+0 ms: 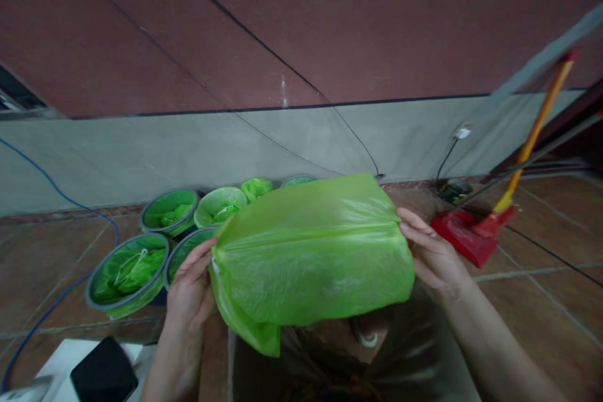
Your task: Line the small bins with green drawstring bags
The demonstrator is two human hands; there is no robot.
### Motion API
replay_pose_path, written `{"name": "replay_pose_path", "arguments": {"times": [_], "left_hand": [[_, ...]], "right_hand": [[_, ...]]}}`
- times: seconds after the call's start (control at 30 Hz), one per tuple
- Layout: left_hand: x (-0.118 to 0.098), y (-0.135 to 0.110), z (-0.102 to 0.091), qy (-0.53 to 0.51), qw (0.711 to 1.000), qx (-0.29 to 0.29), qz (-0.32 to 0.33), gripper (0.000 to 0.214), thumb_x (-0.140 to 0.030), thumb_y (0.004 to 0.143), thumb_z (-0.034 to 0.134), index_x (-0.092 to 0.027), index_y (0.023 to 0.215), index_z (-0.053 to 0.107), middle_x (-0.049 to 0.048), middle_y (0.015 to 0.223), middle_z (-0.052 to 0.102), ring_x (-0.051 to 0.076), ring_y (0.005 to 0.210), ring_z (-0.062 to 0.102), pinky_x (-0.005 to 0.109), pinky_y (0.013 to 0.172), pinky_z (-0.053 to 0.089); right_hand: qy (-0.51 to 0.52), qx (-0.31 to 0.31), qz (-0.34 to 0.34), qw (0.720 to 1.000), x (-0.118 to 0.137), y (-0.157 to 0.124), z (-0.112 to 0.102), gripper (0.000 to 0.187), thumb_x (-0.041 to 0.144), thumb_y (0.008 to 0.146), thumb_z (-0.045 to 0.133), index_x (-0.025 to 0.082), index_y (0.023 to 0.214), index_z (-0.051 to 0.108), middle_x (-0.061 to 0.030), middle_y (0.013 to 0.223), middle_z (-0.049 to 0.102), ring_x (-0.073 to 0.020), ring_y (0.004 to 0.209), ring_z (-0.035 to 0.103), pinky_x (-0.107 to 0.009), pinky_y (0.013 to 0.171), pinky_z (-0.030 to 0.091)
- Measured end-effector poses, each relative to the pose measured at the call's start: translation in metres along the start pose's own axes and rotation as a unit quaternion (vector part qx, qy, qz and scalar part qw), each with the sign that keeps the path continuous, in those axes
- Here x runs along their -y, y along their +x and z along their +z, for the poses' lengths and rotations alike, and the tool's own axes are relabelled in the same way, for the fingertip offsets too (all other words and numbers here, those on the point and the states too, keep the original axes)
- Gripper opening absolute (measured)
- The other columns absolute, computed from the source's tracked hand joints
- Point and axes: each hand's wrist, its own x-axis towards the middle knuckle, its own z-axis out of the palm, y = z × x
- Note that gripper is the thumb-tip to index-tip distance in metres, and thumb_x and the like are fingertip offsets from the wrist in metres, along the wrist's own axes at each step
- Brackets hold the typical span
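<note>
A green plastic bag [311,251] is stretched sideways between my two hands, above my lap. My left hand [191,286] pinches its left edge, where a bit of white shows near the fingers. At the opposite edge, my right hand [431,254] grips the bag between thumb and fingers. The lower left corner of the bag hangs down loose. Behind and left of it stand several round bins lined with green bags, among them a front bin [127,273] with a white string on its liner. The bag hides part of the bins behind it.
A red dustpan [464,235] with a yellow handle stands at the right, near a dark tin [453,191] by the wall. A blue cable [47,182] runs down the left side. At lower left, a black object [104,372] lies on a white surface [59,361].
</note>
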Motion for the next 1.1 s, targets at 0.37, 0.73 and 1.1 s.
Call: {"name": "replay_pose_path", "arguments": {"times": [0.37, 0.73, 1.1], "left_hand": [[-0.011, -0.006, 0.013, 0.056, 0.990, 0.094, 0.084, 0.039, -0.025, 0.053, 0.089, -0.017, 0.090, 0.079, 0.0035, 0.079, 0.074, 0.018, 0.073, 0.066, 0.026, 0.069, 0.055], [0.008, 0.027, 0.009, 0.425, 0.852, 0.154, 0.262, 0.047, -0.021, 0.068, 0.076, -0.025, 0.114, 0.076, 0.0067, 0.110, 0.073, 0.029, 0.112, 0.065, 0.038, 0.110, 0.046], [0.025, 0.059, -0.016, 0.567, 0.715, 0.101, 0.395, 0.021, -0.029, 0.080, 0.057, -0.020, 0.091, 0.073, 0.0119, 0.113, 0.068, 0.030, 0.108, 0.065, 0.048, 0.104, 0.049]], "right_hand": [[-0.084, 0.079, -0.051, 0.992, 0.021, -0.009, -0.011, 0.055, 0.035, 0.065, 0.088, 0.025, 0.117, 0.076, -0.0047, 0.097, 0.078, -0.0190, 0.082, 0.070, -0.031, 0.075, 0.059], [-0.524, 0.076, -0.164, 0.832, -0.035, 0.010, -0.013, 0.049, 0.018, 0.076, 0.064, 0.018, 0.124, 0.071, -0.0134, 0.117, 0.074, -0.0286, 0.105, 0.070, -0.039, 0.095, 0.055], [-0.243, 0.114, -0.145, 0.952, -0.037, 0.009, -0.011, 0.025, 0.045, 0.079, 0.072, 0.020, 0.074, 0.073, -0.0119, 0.144, 0.060, -0.0293, 0.132, 0.055, -0.039, 0.108, 0.045]]}}
